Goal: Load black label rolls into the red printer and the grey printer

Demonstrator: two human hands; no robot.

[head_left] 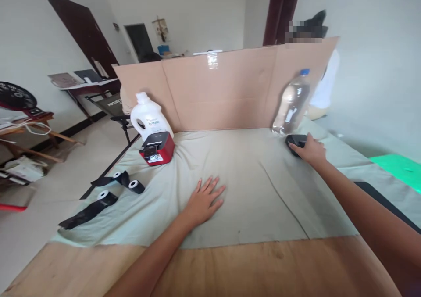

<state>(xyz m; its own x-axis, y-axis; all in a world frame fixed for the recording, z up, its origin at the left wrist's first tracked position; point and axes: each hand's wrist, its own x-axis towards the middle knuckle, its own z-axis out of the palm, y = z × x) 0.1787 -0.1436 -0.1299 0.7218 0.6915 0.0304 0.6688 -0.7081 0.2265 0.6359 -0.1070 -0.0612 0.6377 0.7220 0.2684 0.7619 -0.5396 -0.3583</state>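
My left hand lies flat on the pale green cloth, fingers spread, holding nothing. Over at the right, my right hand grips a rounded black object resting on the cloth; its kind is not clear. Just behind that object stands a clear plastic bottle with a blue cap, leaning on the cardboard. On the left sits a small red and black boxy device, like a small printer. Nearby are black rolls with white cores, among them one partly unrolled and a smaller one.
A cardboard panel stands across the table's back, a white jug in front of its left end. Bare wood shows along the near edge. A person is partly visible behind the panel's right end. A fan stands far left.
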